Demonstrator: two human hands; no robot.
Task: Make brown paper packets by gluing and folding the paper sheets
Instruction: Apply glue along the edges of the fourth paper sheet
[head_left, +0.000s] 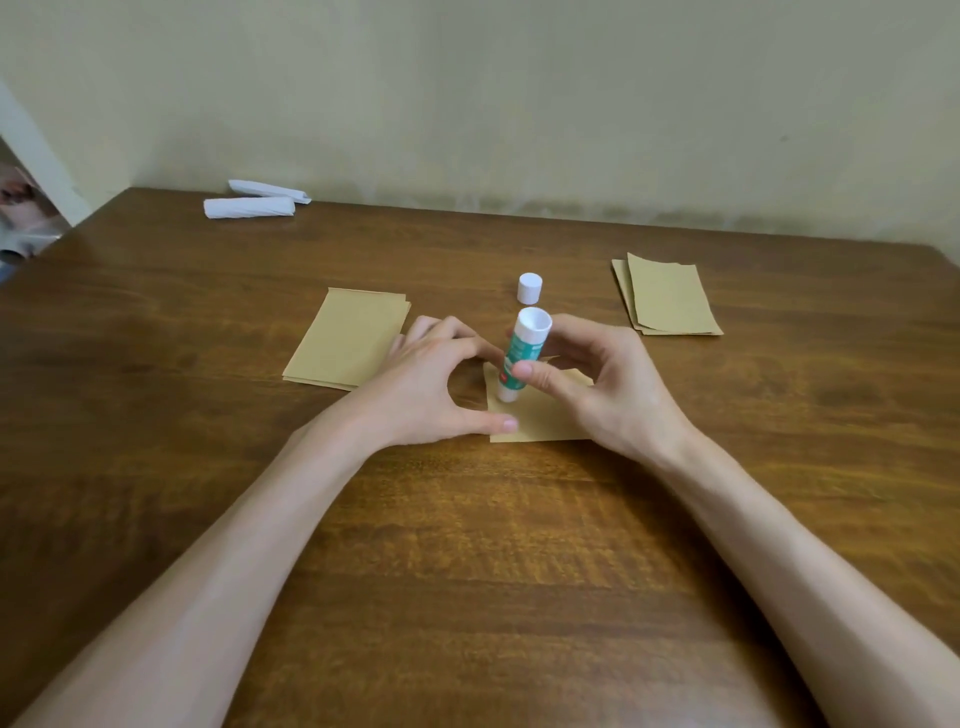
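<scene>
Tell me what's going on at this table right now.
A person is gluing a brown paper sheet on the wooden table. The right hand grips an uncapped glue stick, lower end down on the sheet, while the left hand presses the sheet with its thumb. The white cap stands just behind. A left stack and a right stack of brown paper flank the work; white paper bundles lie far left.

white cap (529, 288) behind hands, paper stacks (347, 339) flanking, bare table (467, 571) front
</scene>
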